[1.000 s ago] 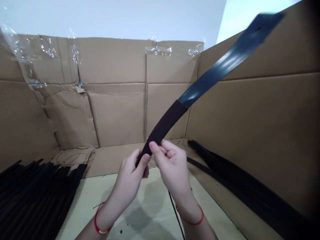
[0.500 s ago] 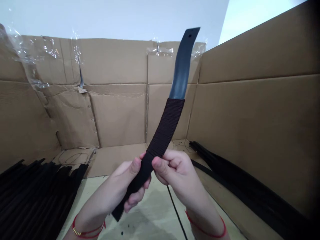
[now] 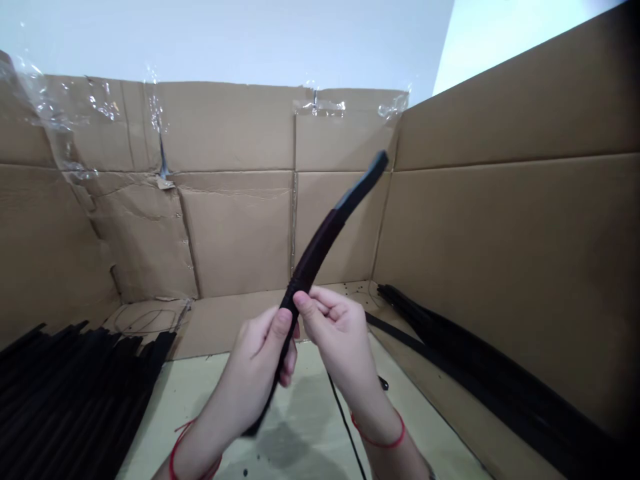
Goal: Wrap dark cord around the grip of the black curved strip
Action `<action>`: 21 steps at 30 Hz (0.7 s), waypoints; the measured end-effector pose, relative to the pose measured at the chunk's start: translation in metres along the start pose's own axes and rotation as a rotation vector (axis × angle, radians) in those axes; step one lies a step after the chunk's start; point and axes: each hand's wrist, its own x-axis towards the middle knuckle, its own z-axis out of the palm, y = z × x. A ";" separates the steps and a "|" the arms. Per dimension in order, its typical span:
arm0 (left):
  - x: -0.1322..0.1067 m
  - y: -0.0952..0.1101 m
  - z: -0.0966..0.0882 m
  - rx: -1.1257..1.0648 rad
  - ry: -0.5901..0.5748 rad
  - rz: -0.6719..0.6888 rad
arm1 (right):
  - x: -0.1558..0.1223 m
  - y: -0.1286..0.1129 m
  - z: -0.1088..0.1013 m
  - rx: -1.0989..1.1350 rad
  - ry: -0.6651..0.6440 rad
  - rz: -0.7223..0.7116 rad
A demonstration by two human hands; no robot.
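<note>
A curved dark strip (image 3: 320, 250), part of it wrapped tightly in dark cord, rises slantwise in front of me, turned nearly edge-on. Its bare upper end leans away to the right. My left hand (image 3: 263, 357) is closed around the lower, black part, thumb on top. Just above, my right hand (image 3: 337, 333) pinches the strip at the lower edge of the wrapping, its thumb pressed on the near face. A thin black cord (image 3: 345, 417) runs down from below my right hand across the work surface; whether it joins the wrapping is hidden.
Many black strips (image 3: 85, 393) lie side by side at the left. Long black pieces (image 3: 465, 360) rest along the right cardboard wall (image 3: 510, 253). Taped cardboard (image 3: 235, 233) stands at the back. Loose thin thread (image 3: 150, 319) curls in the back left corner over the pale table (image 3: 295, 447).
The strip has rotated from showing its broad face to nearly edge-on, and its upper end has dropped. Both hands still hold it, the right one slightly higher.
</note>
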 end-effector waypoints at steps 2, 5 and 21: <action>0.004 -0.004 0.000 -0.095 -0.121 -0.101 | 0.002 0.003 -0.001 0.034 -0.123 0.053; 0.012 -0.008 -0.005 -0.027 -0.122 -0.082 | 0.002 0.003 0.002 0.001 -0.037 -0.001; -0.003 -0.007 0.000 -0.065 -0.163 -0.145 | -0.014 -0.009 0.008 -0.004 -0.041 0.007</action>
